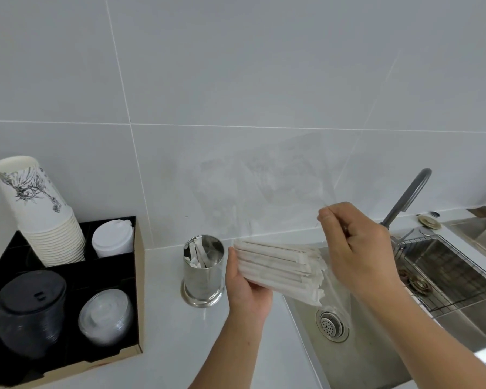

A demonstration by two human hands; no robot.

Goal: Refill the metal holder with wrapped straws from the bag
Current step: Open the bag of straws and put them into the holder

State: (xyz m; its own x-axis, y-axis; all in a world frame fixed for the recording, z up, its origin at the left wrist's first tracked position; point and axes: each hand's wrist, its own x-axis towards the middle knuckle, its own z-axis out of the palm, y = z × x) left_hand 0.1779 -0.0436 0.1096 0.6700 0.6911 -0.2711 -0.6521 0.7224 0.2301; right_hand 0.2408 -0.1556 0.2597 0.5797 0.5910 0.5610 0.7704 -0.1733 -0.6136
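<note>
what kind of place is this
Probably a café or drinks counter: a stack of paper cups and lids in a black organizer, a metal straw holder, and a steel sink.

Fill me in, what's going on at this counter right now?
A person is restocking straws. The left hand holds a bundle of white paper-wrapped straws sideways beside the round shiny metal holder, which has only a few wrapped straws inside. The right hand pinches the clear plastic bag, lifted above the bundle. The bundle is not yet in the holder.
</note>
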